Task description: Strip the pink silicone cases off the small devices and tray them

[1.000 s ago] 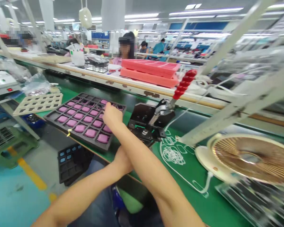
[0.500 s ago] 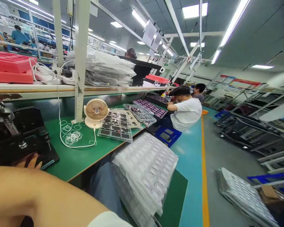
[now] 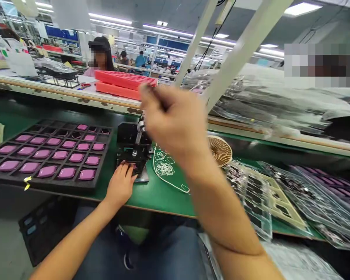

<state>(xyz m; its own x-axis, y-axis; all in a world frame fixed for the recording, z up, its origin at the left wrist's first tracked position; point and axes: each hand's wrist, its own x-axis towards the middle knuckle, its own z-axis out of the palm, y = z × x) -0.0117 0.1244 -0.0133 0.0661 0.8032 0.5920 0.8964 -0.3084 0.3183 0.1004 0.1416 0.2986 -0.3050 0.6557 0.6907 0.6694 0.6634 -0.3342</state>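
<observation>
Your left hand (image 3: 121, 186) rests at the base of a black hand press (image 3: 133, 146) on the green table (image 3: 166, 204), its fingers (image 3: 125, 168) slightly spread and curled over the press's near edge, touching it with no visible grip. The forearm runs in low from the lower left. Your right hand (image 3: 173, 124), blurred, is raised well above the table, its forearm angling up from the lower right. Its fingertips (image 3: 147, 91) are bunched together; the blur hides whether they pinch anything.

Just left of the press, a black foam tray (image 3: 49, 155) lies flat on the table, with rows of pink pads (image 3: 58, 173) seated in its pockets. A scrap of yellow tape (image 3: 27, 182) clings to its near edge. To the right of the press, a white cord (image 3: 164, 169) lies in loops and a small tangle on the table, near a round desk fan (image 3: 221, 149) partly hidden by your right hand. Clear plastic trays (image 3: 251, 194) lie farther right. Beyond, stacked pink foam trays (image 3: 124, 85) sit on a raised shelf (image 3: 61, 93), and a co-worker (image 3: 100, 54) sits across the line.
</observation>
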